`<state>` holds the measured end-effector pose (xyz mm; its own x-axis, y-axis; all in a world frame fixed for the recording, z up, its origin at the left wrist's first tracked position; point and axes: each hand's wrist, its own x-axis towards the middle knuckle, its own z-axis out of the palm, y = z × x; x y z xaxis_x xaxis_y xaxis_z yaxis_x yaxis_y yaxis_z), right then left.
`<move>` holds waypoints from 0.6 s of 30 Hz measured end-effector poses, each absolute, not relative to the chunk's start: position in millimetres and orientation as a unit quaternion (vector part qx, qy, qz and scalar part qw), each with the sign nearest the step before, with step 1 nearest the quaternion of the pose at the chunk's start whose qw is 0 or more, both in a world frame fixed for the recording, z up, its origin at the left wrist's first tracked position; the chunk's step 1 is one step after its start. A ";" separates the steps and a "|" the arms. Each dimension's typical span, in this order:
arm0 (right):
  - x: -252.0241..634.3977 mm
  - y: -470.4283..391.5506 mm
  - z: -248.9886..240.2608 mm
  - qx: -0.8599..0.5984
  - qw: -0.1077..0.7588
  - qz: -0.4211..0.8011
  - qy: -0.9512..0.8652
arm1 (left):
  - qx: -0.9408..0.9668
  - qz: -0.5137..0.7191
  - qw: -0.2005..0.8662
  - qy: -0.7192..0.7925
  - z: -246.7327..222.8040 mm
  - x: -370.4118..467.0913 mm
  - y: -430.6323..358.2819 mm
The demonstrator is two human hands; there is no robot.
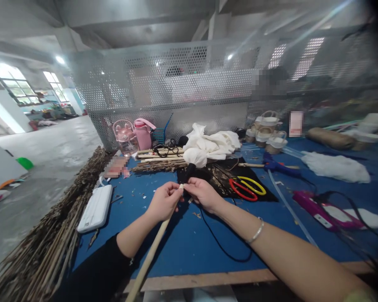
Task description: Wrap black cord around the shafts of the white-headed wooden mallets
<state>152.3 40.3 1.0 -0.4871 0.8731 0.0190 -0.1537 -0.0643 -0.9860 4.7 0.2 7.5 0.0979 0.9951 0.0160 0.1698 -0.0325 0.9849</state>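
Observation:
My left hand [164,201] is wrapped around a long pale wooden stick [151,253], which slants up from the table's front edge. A small whitish piece shows at the stick's upper end, between my fingertips. My right hand [206,193] pinches right beside that end; what its fingertips hold is hidden. Just beyond both hands lies a black-wrapped neck [189,171] below a bundled white cloth [197,156]. From under my right hand a thin black cord [219,247] loops over the blue tabletop [173,256].
Red and yellow handled scissors [247,188] lie on black cloth. Farther right are a blue glue gun [279,165] and a purple device [329,212]. A white power bank [96,208] and bundled dry stalks [53,235] are at left. Pink bottles [143,134] stand behind.

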 end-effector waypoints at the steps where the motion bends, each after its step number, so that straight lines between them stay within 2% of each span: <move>1: 152.6 40.4 0.5 -0.327 0.393 0.651 -0.562 | 0.571 0.434 0.471 0.513 6.7 5.0 0.4; 9: 152.7 41.0 1.4 -0.329 0.392 0.646 -0.566 | 0.556 0.456 0.449 0.530 4.8 7.3 -0.7; 18: 154.5 44.2 0.5 -0.315 0.371 0.669 -0.562 | 0.519 0.467 0.524 0.489 10.8 10.2 -4.8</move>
<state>154.5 44.2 0.5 -0.5262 0.8503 -0.0038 -0.1432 -0.0931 -0.9853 10.2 -4.8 10.8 0.0871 0.9958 -0.0279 0.0176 0.0265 0.9995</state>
